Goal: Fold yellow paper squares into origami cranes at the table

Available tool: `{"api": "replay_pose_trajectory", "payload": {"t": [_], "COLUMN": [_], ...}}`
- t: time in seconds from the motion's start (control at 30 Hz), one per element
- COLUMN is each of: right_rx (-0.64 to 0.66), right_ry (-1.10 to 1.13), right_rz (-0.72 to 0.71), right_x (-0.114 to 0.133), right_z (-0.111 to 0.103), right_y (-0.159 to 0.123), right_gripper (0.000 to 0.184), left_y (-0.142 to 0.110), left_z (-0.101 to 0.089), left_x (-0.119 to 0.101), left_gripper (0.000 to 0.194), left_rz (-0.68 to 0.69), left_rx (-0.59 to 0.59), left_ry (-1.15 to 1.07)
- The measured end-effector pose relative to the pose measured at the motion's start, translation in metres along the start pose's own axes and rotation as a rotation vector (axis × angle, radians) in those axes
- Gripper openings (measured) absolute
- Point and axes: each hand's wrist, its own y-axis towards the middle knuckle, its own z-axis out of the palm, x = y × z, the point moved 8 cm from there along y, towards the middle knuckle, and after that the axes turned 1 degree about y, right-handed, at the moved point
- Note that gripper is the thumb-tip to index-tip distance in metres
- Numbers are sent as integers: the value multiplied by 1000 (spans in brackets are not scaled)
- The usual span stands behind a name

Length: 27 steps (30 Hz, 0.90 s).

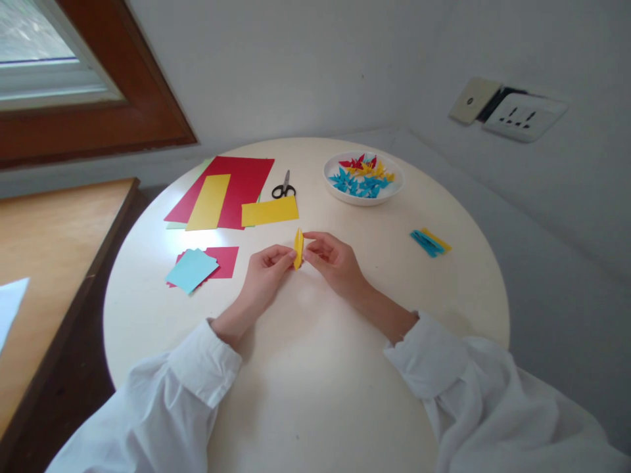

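Between my two hands, over the middle of the round table, is a small folded piece of yellow paper (298,249), narrow and standing roughly upright. My left hand (269,272) pinches its left side with thumb and fingers. From the other side, my right hand (335,263) closes thumb and fingertips at its right edge. A yellow paper strip (270,211) lies just beyond my hands, and black-handled scissors (284,188) rest behind it. Further right, a white dish (363,200) holds several blue, yellow and red folded paper pieces (359,184).
Large red sheets (246,190) with another yellow strip (209,201) lie at the back left of the white table (315,394). Nearer are light blue squares (192,270) on red paper (227,261). Blue and yellow folded strips (430,242) sit at right. A wall socket (525,115) is beyond.
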Motion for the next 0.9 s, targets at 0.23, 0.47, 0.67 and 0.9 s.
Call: {"api": "replay_pose_trajectory", "payload": {"t": [0.23,0.47,0.67,0.9], "right_rx": [-20,-7,1,8], "right_ry": [-72,-66,9,57], "right_rz": [-30,-23,18,41], "right_x": [3,2,-3,-5], "right_z": [-2,-2,-1,0], "right_y": [-2,-2,1,2], "right_gripper": [28,24,14,14], "left_y": [1,1,2,-2], "left_z": [0,-1,-1,0], "left_x": [2,4,6,-9], "left_gripper": [17,17,19,15], "left_rz": [19,10,16,124], "left_rx": [20,54,59,10], "left_ry": [67,147,175,31]}}
